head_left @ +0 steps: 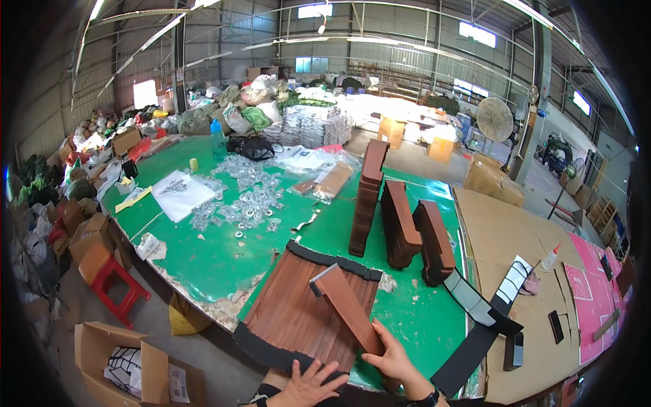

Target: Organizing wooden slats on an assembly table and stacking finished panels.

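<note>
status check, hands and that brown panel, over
Left hand flat on the ribbed brown wooden panel. Right hand grips a tilted brown wooden slat above it. Three stacks of brown wooden pieces stand beyond, apart.

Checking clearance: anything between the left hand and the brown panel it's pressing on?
Nothing visible. The left hand lies flat on the near edge of the ribbed brown panel. The right hand holds a tilted wooden slat beside it, not over it.

place: warehouse workshop — metal roof [380, 27] | green worktable [217, 258] | stacked goods [315, 125]
</note>
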### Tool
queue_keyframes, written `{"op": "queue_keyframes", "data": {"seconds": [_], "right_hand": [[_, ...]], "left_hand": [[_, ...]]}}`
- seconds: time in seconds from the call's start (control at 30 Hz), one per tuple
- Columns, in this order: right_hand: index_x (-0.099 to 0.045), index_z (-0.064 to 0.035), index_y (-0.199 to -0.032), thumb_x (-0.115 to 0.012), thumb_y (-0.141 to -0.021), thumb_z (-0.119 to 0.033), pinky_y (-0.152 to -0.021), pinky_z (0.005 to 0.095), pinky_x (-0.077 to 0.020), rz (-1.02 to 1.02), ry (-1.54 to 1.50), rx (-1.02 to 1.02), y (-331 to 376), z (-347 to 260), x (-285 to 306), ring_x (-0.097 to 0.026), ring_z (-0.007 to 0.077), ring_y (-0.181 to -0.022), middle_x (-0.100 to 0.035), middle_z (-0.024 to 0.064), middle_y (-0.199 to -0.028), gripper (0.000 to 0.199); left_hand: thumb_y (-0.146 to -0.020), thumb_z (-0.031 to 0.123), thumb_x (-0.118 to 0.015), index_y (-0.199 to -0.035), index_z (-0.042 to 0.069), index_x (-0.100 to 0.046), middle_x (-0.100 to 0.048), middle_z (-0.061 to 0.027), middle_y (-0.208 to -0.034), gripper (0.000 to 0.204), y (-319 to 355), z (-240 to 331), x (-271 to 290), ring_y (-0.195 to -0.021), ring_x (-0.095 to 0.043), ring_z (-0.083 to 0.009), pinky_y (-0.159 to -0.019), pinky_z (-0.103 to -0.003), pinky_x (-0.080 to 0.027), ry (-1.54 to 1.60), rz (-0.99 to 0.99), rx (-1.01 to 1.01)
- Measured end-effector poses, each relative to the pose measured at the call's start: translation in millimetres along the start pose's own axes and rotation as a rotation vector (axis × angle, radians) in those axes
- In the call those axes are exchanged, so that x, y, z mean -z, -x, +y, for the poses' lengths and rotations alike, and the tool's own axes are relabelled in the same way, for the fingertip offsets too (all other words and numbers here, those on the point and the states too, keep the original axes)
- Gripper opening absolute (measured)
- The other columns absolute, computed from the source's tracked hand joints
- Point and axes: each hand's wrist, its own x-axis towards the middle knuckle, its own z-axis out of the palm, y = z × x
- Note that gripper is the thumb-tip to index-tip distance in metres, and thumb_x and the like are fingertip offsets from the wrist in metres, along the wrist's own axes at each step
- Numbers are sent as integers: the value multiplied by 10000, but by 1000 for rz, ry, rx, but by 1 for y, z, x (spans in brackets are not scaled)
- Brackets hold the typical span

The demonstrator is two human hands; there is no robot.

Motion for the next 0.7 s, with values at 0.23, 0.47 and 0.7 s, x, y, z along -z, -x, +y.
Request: {"op": "queue_keyframes", "data": {"seconds": [0.23,0.47,0.7], "right_hand": [[-385,21,-1439,-766,-736,-94,-1126,382,-316,36,283,34,6,-45,12,-406,333,-1350,-432,213,-1432,808],[-405,14,-1439,-760,-720,-64,-1076,382,-378,13,360,64,13,-60,-7,-473,345,-1275,-464,214,-1373,805],[-443,3,-1416,-739,-734,-26,-1049,395,-414,-59,447,273,24,-108,-36,-500,373,-1256,-480,219,-1371,744]], "left_hand": [[-685,581,-758,-1427,13,-324,-195,-301,-1528,1031,19,-50,27,-1415,-132,-543,-1092,-714,-109,50,173,338],[-562,493,-883,-1515,-17,86,78,-275,-1587,1451,52,-102,9,-1485,36,-411,-1188,-539,-59,258,223,807],[-507,474,-912,-1492,23,204,159,-236,-1587,1556,57,-109,-9,-1487,51,-380,-1208,-456,-91,539,400,730]]}}
